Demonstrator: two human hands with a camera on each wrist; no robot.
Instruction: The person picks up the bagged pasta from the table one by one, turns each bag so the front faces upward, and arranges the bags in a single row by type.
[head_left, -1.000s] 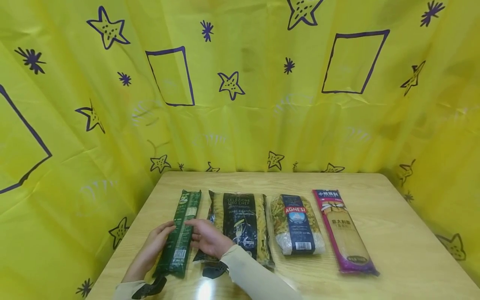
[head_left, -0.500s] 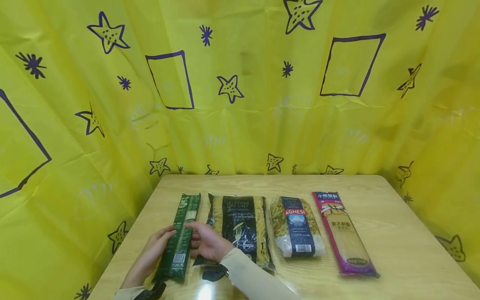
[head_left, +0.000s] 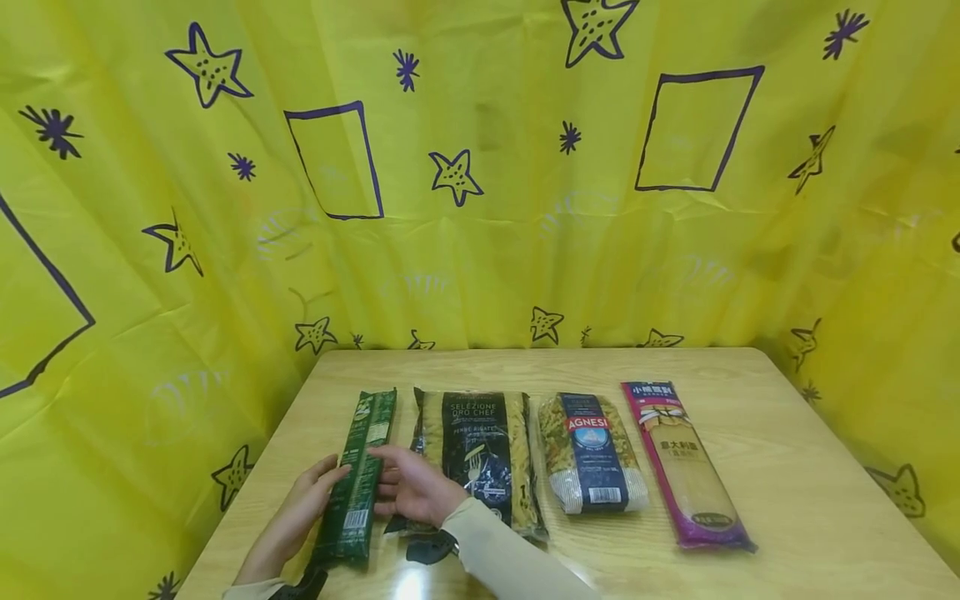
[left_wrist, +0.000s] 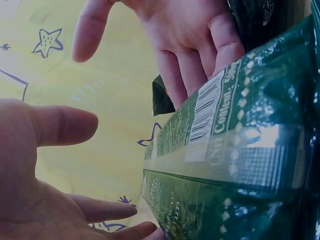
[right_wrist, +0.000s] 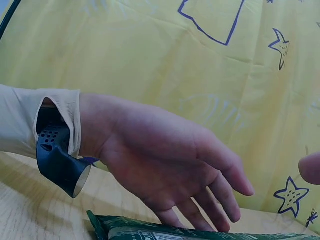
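A long, narrow green packet (head_left: 351,533) with a barcode and a clear strip down its back lies at the left of the table. My left hand (head_left: 303,504) is along its left side, thumb raised and spread from the straight fingers. Those fingertips come right to the packet's edge in the left wrist view. On the other side is my right hand (head_left: 422,487), palm turned toward the packet (left_wrist: 240,150). Its relaxed fingers reach down to the packet's right edge, with the thumb or index tip over the top face. Neither hand curls round it.
Right of the green packet lie a large black-labelled bag of penne (head_left: 480,454), an Agnesi pasta bag (head_left: 592,454) and a long pink-purple pasta packet (head_left: 686,467). The right forearm crosses the penne bag's lower end. A yellow curtain (head_left: 510,250) hangs behind the wooden table (head_left: 780,467).
The green packet's near end has shifted slightly right, so it lies a little straighter. My left thumb has slid slightly toward me along it. The right hand has hardly moved.
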